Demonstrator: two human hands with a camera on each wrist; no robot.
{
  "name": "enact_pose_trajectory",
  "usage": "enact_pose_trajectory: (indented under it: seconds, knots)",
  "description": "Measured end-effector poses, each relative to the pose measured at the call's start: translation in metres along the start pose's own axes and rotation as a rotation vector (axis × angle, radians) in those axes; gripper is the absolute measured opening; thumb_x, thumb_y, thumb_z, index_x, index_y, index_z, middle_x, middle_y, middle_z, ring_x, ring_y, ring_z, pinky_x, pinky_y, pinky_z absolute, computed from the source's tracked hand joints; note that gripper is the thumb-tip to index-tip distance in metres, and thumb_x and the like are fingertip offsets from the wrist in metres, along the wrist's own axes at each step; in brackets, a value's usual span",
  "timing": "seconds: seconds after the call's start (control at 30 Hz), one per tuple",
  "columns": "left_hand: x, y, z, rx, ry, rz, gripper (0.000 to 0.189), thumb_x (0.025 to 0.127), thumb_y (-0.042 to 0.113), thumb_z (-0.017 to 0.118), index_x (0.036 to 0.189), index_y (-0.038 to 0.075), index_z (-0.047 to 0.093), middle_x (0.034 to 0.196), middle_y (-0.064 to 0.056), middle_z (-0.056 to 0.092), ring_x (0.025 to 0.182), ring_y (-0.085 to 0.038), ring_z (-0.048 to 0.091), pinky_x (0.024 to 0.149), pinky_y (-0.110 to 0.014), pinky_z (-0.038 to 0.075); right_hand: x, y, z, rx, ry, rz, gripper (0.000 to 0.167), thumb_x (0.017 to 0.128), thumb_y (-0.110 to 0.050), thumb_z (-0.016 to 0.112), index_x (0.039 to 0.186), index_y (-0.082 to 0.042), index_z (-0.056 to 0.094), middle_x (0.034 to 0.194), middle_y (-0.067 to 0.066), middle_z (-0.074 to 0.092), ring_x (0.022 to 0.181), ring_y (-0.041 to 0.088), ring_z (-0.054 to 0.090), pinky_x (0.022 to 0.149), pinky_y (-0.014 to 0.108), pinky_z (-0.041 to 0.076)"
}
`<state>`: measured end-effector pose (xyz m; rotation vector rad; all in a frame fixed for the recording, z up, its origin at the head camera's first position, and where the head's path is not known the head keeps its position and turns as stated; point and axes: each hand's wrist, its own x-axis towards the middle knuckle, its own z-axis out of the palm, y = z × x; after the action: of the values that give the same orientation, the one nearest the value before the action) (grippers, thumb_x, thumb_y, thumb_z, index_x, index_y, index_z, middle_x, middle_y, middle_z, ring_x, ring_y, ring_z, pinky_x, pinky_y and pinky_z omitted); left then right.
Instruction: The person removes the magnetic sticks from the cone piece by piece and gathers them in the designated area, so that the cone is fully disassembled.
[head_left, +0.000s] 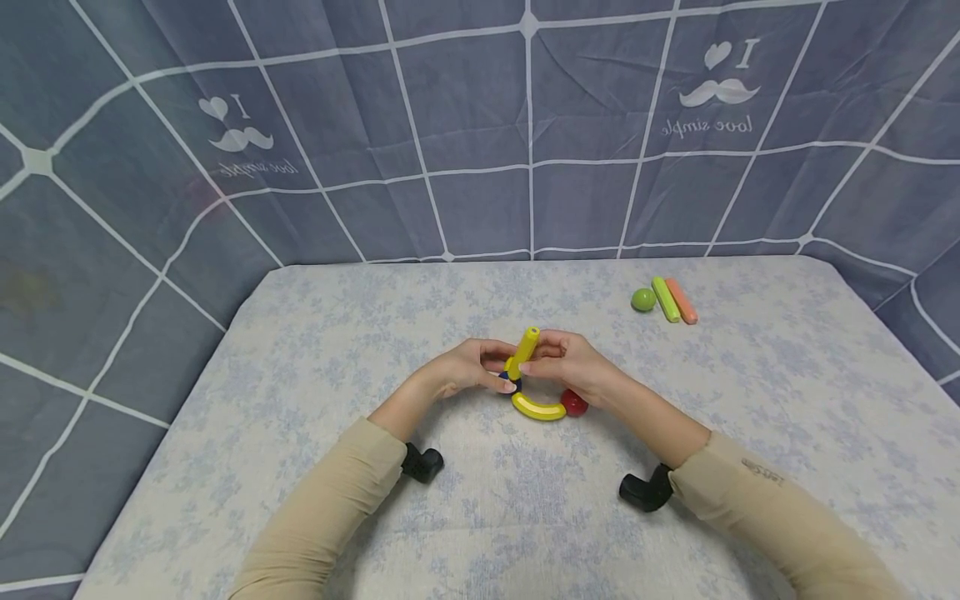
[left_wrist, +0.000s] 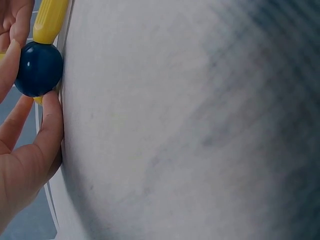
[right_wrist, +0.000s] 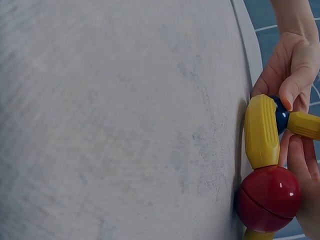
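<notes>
My left hand [head_left: 472,367] pinches a dark blue ball [left_wrist: 39,69] between thumb and fingers, low over the table. A straight yellow rod [head_left: 527,343] rises from that ball, tilted a little, and my right hand [head_left: 572,364] holds it near its lower part. From the blue ball a curved yellow rod [head_left: 538,409] runs to a red ball [right_wrist: 268,199], which sits beneath my right hand. Another yellow piece [right_wrist: 259,235] shows on the red ball's other side in the right wrist view. Fingers partly hide where the upright rod meets the blue ball.
At the back right of the table [head_left: 300,358] lie a green ball [head_left: 642,300], a light green rod [head_left: 666,300] and an orange rod [head_left: 682,302]. Black wrist devices [head_left: 647,490] stick out by both sleeves. A blue-grey gridded curtain [head_left: 480,125] hangs behind the table.
</notes>
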<state>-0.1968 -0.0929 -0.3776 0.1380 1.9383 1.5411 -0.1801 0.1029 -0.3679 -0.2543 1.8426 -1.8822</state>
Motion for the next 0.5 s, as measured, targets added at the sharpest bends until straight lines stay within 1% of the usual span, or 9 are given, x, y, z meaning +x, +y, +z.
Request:
enact_pose_trajectory:
  seconds: [0.1, 0.27, 0.37, 0.5]
  knots:
    - [0.0, -0.001, 0.0, 0.004, 0.0, 0.001, 0.06, 0.076, -0.008, 0.071, 0.132, 0.003, 0.05, 0.121, -0.013, 0.058, 0.106, -0.021, 0.058, 0.083, -0.029, 0.051, 0.003, 0.0, 0.001, -0.001, 0.01, 0.013, 0.037, 0.085, 0.002, 0.063, 0.119, 0.008, 0.052, 0.092, 0.005, 0.066, 0.089, 0.019, 0.061, 0.085, 0.029, 0.049]
    - [0.001, -0.001, 0.0, -0.007, -0.013, 0.013, 0.06, 0.077, -0.009, 0.07, 0.132, 0.001, 0.049, 0.123, -0.015, 0.057, 0.107, -0.023, 0.058, 0.084, -0.03, 0.051, 0.008, 0.0, 0.002, -0.015, 0.027, 0.036, 0.041, 0.088, -0.002, 0.061, 0.126, 0.007, 0.048, 0.095, 0.007, 0.064, 0.086, 0.017, 0.061, 0.086, 0.034, 0.049]
    - [0.0, -0.001, -0.001, -0.009, -0.02, 0.019, 0.059, 0.078, -0.009, 0.07, 0.132, 0.001, 0.049, 0.122, -0.015, 0.057, 0.107, -0.022, 0.058, 0.084, -0.029, 0.051, 0.01, -0.001, 0.004, -0.035, 0.04, 0.047, 0.038, 0.09, -0.004, 0.06, 0.126, 0.004, 0.048, 0.1, 0.011, 0.063, 0.086, 0.017, 0.062, 0.088, 0.037, 0.049]
    - [0.0, -0.001, -0.001, -0.012, -0.023, 0.022, 0.058, 0.079, -0.008, 0.069, 0.132, 0.0, 0.049, 0.121, -0.015, 0.058, 0.109, -0.023, 0.058, 0.085, -0.029, 0.05, 0.013, -0.001, 0.006, -0.075, 0.05, 0.036, 0.035, 0.091, -0.006, 0.059, 0.124, 0.002, 0.048, 0.1, 0.013, 0.062, 0.086, 0.018, 0.062, 0.088, 0.037, 0.05]
